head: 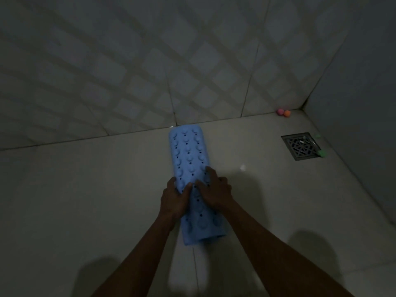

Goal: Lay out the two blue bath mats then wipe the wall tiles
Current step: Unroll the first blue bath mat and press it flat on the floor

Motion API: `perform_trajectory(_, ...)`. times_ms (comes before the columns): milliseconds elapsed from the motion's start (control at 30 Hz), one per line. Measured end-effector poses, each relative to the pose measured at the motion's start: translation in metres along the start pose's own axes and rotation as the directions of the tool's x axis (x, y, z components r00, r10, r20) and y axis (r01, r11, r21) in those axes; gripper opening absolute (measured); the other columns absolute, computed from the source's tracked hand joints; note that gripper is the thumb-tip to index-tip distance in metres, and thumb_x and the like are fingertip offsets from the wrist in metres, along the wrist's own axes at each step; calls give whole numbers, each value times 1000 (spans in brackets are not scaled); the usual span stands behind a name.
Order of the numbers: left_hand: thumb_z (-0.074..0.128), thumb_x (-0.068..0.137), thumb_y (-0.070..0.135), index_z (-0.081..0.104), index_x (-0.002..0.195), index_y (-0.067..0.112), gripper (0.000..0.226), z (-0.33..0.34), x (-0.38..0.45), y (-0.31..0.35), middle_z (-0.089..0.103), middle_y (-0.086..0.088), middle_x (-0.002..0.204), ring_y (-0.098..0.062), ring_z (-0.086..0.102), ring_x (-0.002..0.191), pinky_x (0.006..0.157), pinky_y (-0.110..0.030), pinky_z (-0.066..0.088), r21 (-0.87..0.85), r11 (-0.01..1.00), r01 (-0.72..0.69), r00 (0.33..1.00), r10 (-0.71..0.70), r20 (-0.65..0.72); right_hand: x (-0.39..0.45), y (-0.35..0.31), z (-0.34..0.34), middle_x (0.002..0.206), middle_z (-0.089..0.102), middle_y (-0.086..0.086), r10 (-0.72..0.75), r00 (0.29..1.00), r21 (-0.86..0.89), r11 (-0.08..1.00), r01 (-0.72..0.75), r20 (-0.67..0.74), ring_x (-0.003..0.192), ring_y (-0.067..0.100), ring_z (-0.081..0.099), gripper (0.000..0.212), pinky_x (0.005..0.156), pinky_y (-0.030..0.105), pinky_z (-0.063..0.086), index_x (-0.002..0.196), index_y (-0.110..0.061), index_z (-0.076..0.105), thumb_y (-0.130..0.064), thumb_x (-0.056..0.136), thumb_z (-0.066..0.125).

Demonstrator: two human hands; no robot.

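Note:
A blue bath mat [188, 151], folded or rolled into a long narrow strip with suction cups and small holes showing, lies on the pale floor, its far end touching the base of the tiled wall [150, 61]. My left hand [174, 200] grips the mat's left edge near its middle, fingers curled round it. My right hand [216, 189] sits on top of the mat, fingers bent and pinching its surface. Only this one mat is in view.
A square metal floor drain [301, 145] lies at the right. Small pink and orange balls [283, 112] sit in the far corner, and green bits [322, 153] beside the drain. A second wall [364, 103] rises on the right. The room is dim.

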State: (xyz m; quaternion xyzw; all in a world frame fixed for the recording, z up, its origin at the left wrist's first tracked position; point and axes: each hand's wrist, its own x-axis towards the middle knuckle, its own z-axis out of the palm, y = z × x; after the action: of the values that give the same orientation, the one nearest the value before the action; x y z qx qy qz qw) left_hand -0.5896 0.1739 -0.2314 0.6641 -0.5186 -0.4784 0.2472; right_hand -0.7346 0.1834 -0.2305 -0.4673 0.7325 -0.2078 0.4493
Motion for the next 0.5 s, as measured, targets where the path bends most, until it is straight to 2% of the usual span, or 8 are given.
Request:
perform_trajectory(67,62,93,51,31,154,19,76,-12,-1,-8,55,-11,142,-28,58,122,101,-40,51,-9,1000,13,1000,-13,0,-4,-6,14,152,36,14,-28,1000,24,999,28,12,132,38,45,75,109,48,43,150,-54,15,-71,85,46)
perform_trajectory(100,63,93,51,32,154,20,76,-18,-2,-13,55,-11,142,-28,59,122,100,-42,52,-21,1000,14,1000,-14,0,-8,-10,18,152,35,14,-34,999,12,999,34,11,131,39,46,74,108,48,44,151,-52,14,-67,88,49)
perform_trajectory(200,65,89,56,34,151,28,75,-30,-7,-19,58,-10,137,-31,61,118,96,-50,54,-59,998,24,999,-22,31,-13,-15,24,150,34,15,-22,999,-7,1000,22,-46,131,40,45,78,104,42,42,157,-42,10,-54,95,56)
perform_trajectory(333,65,72,69,34,147,40,86,-39,-17,-22,61,-4,134,-28,64,113,93,-52,56,-157,985,64,992,-46,116,-22,-17,36,155,41,7,-31,1000,135,990,31,-1,133,28,51,84,99,31,46,160,-25,10,-47,96,60)
perform_trajectory(400,70,79,64,36,143,43,75,-41,-20,-19,62,-1,131,-25,65,110,91,-51,58,-204,977,58,989,-28,147,-25,-17,41,153,46,6,-40,999,176,983,43,-20,125,23,56,81,91,26,50,159,-24,11,-44,98,60)
perform_trajectory(467,70,88,50,38,138,42,60,-42,-22,-14,62,2,126,-20,65,107,90,-48,58,-192,981,23,988,8,157,-29,-18,40,146,51,5,-32,998,206,978,43,-52,108,17,58,76,77,19,47,158,-25,14,-41,99,59)
perform_trajectory(500,70,90,45,39,137,41,57,-40,-21,-12,61,3,125,-18,64,107,91,-47,58,-180,984,5,986,25,163,-31,-18,38,143,53,8,-18,998,221,975,31,-60,102,16,56,73,74,19,46,158,-25,15,-39,100,58)
